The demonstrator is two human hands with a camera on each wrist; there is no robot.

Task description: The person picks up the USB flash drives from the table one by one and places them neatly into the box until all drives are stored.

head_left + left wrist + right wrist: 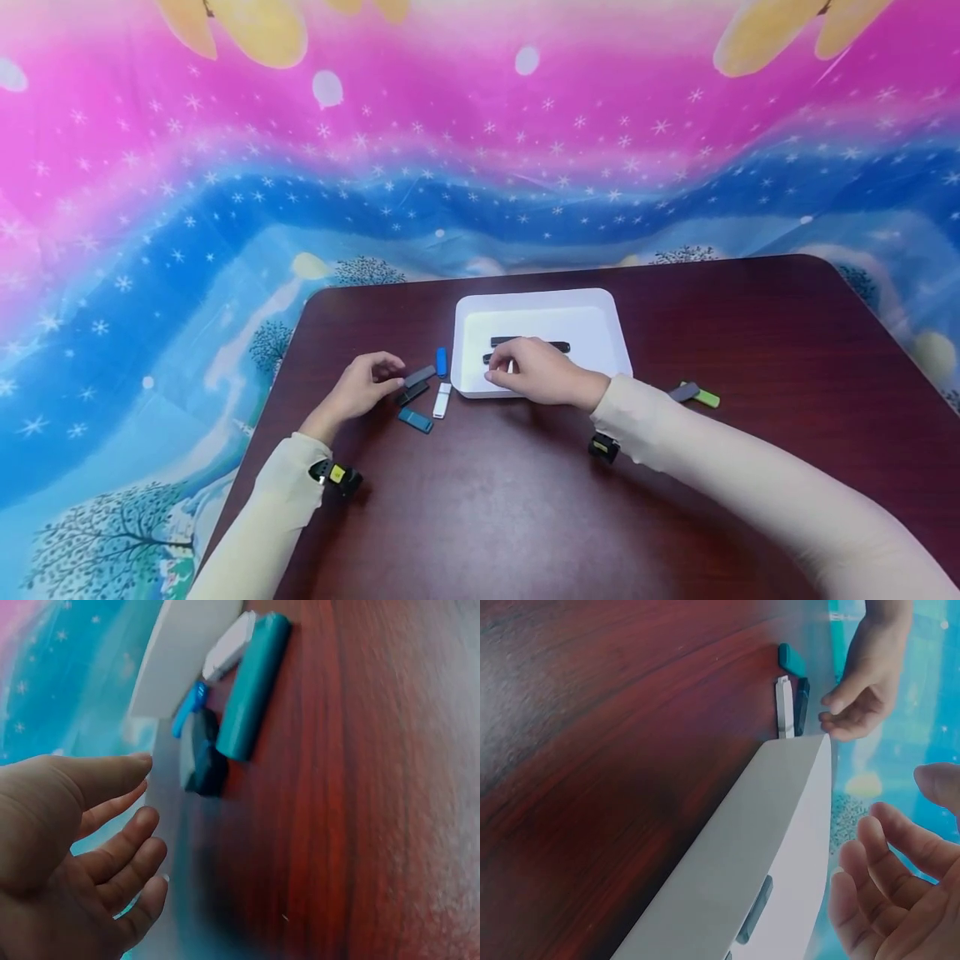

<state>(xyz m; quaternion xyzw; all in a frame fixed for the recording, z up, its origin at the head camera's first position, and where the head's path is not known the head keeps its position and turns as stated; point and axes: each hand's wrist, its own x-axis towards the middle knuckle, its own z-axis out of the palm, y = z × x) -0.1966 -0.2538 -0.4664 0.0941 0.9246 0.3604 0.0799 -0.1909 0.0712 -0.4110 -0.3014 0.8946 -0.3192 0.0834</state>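
I saw the left hand [358, 387] holding nothing, fingers loosely curved just beside the grey stick [420, 376]; the right hand [542, 368], parted and empty, hovered over the white tray [540, 301], near a black stick [505, 342].

Printed fabric backdrop [480, 171] across the entire rear, behind the table; light creases. Upper part pink to magenta, yellow rounded shapes [262, 33] cut off by the top edge, a few pale ovals [327, 88]. Below that, wavy deep-blue band [300, 196], then lighter blue. White snowflakes [661, 127] scattered over pink and blue. Large printed tree [112, 529] at lower left, smaller ones showing just above the table's far edge. Table [750, 333]: dark reddish-brown top, rounded far corners, streaky wood grain visible in left wrist view. Whitish sheen [517, 483] on the near-middle tabletop; surface semi-glossy, lighting bright.
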